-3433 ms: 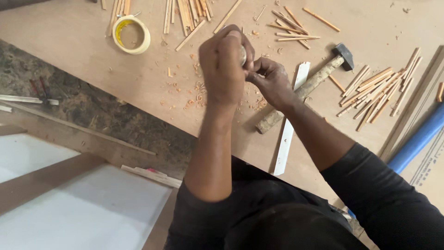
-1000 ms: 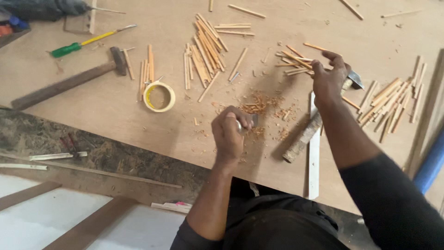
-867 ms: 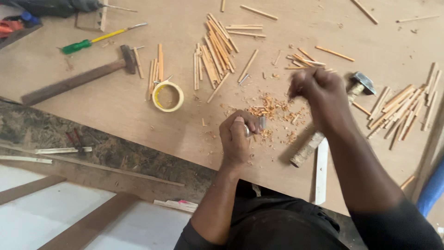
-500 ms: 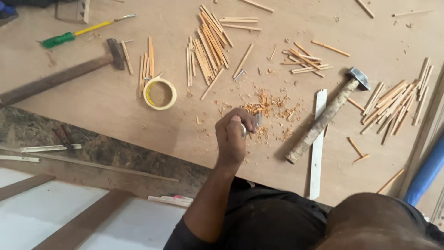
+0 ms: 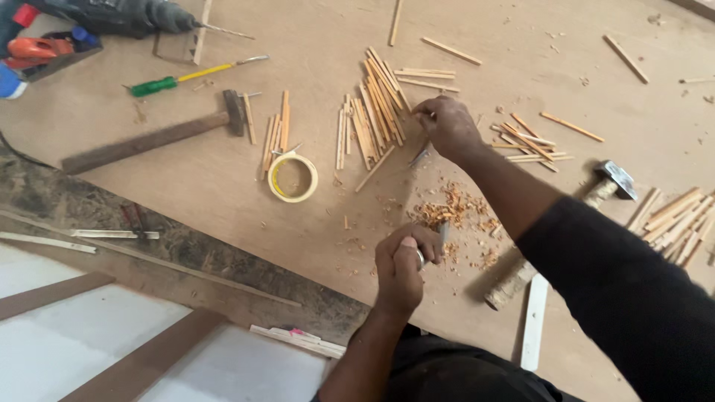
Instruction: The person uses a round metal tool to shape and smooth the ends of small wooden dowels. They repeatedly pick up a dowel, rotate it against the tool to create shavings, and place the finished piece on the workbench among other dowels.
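Observation:
My left hand (image 5: 401, 269) is closed around a small knife, its short blade (image 5: 443, 235) poking up beside a heap of wood shavings (image 5: 456, 216). My right hand (image 5: 445, 126) reaches across the board to a pile of thin wooden sticks (image 5: 380, 104) and its fingers close on the end of one there. Both hands are over the brown plywood board (image 5: 223, 186).
A roll of tape (image 5: 293, 177) lies left of the sticks. One hammer (image 5: 153, 138) lies at the left, another hammer (image 5: 566, 231) partly under my right arm. A green-handled screwdriver (image 5: 190, 77) and a drill (image 5: 112, 15) sit at the far left. More sticks (image 5: 678, 219) lie right.
My right hand went out of sight and has come back, reaching far forward to the stick pile. My left hand stayed by the shavings with the knife.

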